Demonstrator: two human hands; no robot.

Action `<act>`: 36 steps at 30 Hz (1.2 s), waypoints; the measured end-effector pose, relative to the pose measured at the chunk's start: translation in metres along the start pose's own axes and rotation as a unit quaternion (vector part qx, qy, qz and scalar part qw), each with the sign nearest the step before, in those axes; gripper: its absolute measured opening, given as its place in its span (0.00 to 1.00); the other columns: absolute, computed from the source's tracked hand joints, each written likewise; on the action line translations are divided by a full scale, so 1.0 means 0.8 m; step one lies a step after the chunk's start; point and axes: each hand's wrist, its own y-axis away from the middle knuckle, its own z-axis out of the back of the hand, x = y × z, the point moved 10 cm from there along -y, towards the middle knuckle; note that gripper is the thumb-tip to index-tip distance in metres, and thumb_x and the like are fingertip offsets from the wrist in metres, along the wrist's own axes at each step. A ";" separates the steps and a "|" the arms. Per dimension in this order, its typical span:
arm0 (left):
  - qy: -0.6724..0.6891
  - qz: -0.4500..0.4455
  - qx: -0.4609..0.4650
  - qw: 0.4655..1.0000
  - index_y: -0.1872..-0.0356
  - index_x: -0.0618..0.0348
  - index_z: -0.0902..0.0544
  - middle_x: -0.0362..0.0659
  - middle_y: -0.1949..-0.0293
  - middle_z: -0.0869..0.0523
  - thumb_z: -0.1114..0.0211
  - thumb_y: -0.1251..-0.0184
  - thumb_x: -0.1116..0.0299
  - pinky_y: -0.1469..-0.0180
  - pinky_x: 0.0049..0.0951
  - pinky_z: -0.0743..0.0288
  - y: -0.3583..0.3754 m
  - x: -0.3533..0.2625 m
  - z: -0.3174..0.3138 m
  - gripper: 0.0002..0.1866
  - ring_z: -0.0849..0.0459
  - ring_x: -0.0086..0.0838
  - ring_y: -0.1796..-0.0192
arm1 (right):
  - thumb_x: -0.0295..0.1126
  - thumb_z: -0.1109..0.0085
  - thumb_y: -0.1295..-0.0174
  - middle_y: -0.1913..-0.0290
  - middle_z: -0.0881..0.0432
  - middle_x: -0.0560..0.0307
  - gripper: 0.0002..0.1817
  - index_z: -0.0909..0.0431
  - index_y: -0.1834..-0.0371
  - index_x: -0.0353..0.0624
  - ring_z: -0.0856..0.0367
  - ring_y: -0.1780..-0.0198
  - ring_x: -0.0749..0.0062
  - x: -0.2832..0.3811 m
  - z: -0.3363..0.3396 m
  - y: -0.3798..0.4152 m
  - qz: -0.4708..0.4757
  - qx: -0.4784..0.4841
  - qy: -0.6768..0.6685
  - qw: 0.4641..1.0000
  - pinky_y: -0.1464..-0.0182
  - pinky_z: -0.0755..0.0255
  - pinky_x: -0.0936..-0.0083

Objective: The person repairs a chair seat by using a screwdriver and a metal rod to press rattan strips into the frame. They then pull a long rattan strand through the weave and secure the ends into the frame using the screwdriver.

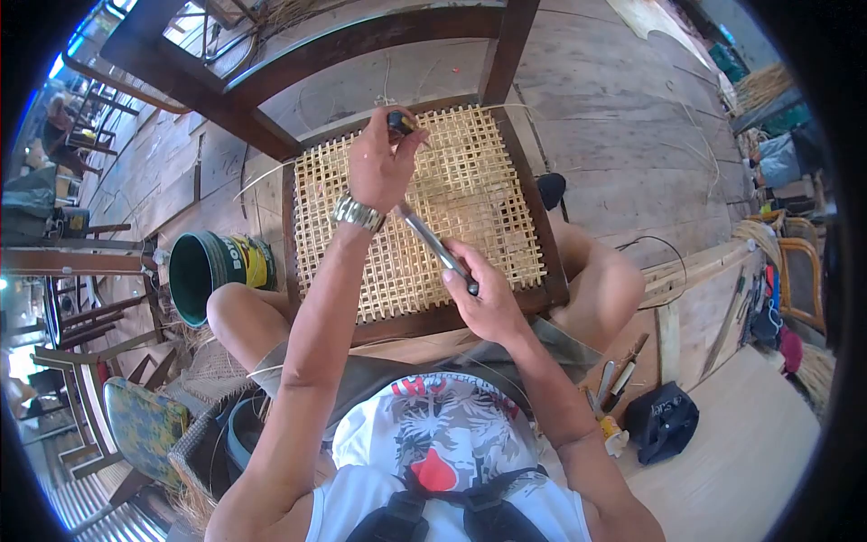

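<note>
Left hand (384,158) gripping black-handled tool (396,123) near tan cane seat's (483,208) far edge, right hand (489,298) gripping silver metal bar (433,242), light control advised.

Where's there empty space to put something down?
The pale board is bare just right of the black bag. The wooden floor is mostly bare between the chair's back post and the straw bundle. It's crowded left, around the green bucket and patterned seat pad, and over the woven seat, where the left hand and right hand hold tools.
</note>
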 end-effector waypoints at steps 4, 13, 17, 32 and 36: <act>0.003 0.030 -0.004 1.000 0.51 0.58 0.19 0.44 0.65 0.08 0.23 0.33 0.67 0.61 0.33 0.17 -0.001 0.004 0.009 0.16 0.07 0.34 0.63 | 0.28 0.42 0.23 0.62 0.23 0.63 0.23 0.29 0.27 0.37 0.27 0.65 0.82 0.014 -0.003 -0.011 0.024 0.007 0.015 1.000 0.62 0.29 0.79; -0.012 0.024 0.007 1.000 0.51 0.57 0.19 0.44 0.65 0.08 0.23 0.32 0.67 0.61 0.31 0.17 -0.010 0.019 -0.009 0.15 0.07 0.32 0.63 | 0.31 0.43 0.24 0.61 0.17 0.53 0.22 0.28 0.29 0.36 0.20 0.66 0.70 -0.002 0.020 -0.042 0.028 -0.049 0.089 0.994 0.62 0.25 0.70; 0.012 0.026 -0.044 0.999 0.52 0.56 0.19 0.45 0.65 0.08 0.22 0.32 0.65 0.62 0.32 0.17 -0.016 0.023 0.009 0.16 0.08 0.31 0.65 | 0.31 0.43 0.25 0.58 0.13 0.43 0.24 0.28 0.28 0.35 0.12 0.64 0.58 0.019 0.031 -0.029 0.104 -0.155 0.114 0.976 0.60 0.20 0.63; -0.051 0.032 -0.017 0.998 0.51 0.57 0.19 0.46 0.67 0.09 0.22 0.33 0.67 0.63 0.34 0.18 -0.037 0.036 -0.010 0.16 0.09 0.35 0.66 | 0.30 0.43 0.23 0.67 0.18 0.53 0.20 0.25 0.31 0.36 0.21 0.70 0.73 0.032 -0.002 -0.064 0.103 -0.002 0.067 0.992 0.67 0.27 0.69; -0.056 0.022 -0.011 0.998 0.52 0.57 0.19 0.46 0.67 0.09 0.22 0.33 0.65 0.63 0.35 0.18 -0.040 0.041 -0.020 0.16 0.09 0.36 0.66 | 0.31 0.42 0.23 0.66 0.19 0.55 0.20 0.25 0.31 0.37 0.23 0.70 0.77 0.006 0.025 -0.081 0.022 -0.114 0.070 0.991 0.66 0.27 0.72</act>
